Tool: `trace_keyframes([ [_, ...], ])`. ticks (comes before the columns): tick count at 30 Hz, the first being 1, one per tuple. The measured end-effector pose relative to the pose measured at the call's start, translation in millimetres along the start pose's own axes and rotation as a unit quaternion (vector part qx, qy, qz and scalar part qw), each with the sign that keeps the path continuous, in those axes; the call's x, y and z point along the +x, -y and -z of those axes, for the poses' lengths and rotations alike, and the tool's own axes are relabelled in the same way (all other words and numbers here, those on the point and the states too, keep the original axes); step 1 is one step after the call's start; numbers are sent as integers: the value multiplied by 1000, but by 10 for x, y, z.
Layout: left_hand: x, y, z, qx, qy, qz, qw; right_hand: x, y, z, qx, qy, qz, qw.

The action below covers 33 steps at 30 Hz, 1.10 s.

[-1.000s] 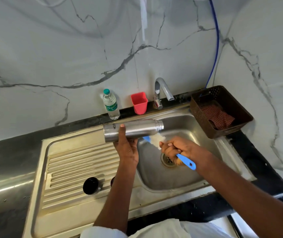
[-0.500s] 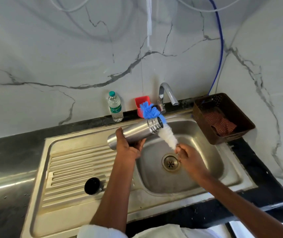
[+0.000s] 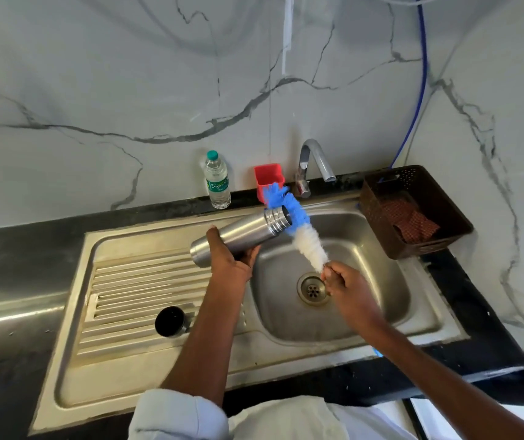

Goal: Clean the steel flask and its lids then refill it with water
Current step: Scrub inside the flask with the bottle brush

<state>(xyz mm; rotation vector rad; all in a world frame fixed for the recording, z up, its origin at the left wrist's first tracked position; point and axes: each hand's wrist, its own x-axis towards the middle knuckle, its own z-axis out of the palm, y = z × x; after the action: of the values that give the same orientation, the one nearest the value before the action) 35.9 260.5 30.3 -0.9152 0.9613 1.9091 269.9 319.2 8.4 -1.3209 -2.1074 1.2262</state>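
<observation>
My left hand (image 3: 233,260) grips the steel flask (image 3: 241,231) near its base, holding it almost level above the left rim of the sink bowl (image 3: 371,300), with the open threaded mouth pointing right and up. My right hand (image 3: 344,285) holds the handle of a bottle brush (image 3: 300,231) over the drain. The brush has white bristles low down and blue bristles at the tip, and it lies across the flask's mouth, outside it. A black lid (image 3: 169,321) stands on the ribbed drainboard (image 3: 133,300); my left forearm hides what lies just right of it.
A small plastic water bottle (image 3: 217,182) and a red cup (image 3: 268,179) stand on the black counter behind the sink, beside the tap (image 3: 313,163). A brown basket (image 3: 413,214) holding a checked cloth sits at the right. A blue hose (image 3: 421,84) runs down the marble wall.
The brush swung up from below the flask: one second ago its head was low by the flask's mouth, now it lies across the mouth with the blue tip above. The flask tilted slightly upward.
</observation>
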Motion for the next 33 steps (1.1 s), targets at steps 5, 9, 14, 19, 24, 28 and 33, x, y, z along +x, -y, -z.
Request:
trace_keyframes([
  [5, -78, 104, 31, 21, -13, 47, 999, 188, 228, -122, 49, -21, 13, 999],
  [9, -18, -56, 44, 11, -12, 51, 999, -36, -100, -68, -6, 33, 10, 999],
  [14, 48, 103, 59, -42, -12, 6, 999, 133, 190, -174, 104, 37, -27, 993],
  [19, 40, 2, 38, -52, 29, -228, 972, 23, 530, -96, 201, 141, -163, 956],
  [24, 103, -158, 157, -30, 55, -277, 959, 88, 810, -32, 353, 251, -304, 849],
  [28, 101, 53, 273, 9, 87, -257, 962, 438, 842, -167, 479, 262, -432, 718],
  [33, 141, -75, 218, -77, 56, -198, 976, 167, 652, -104, 314, 174, -292, 886],
])
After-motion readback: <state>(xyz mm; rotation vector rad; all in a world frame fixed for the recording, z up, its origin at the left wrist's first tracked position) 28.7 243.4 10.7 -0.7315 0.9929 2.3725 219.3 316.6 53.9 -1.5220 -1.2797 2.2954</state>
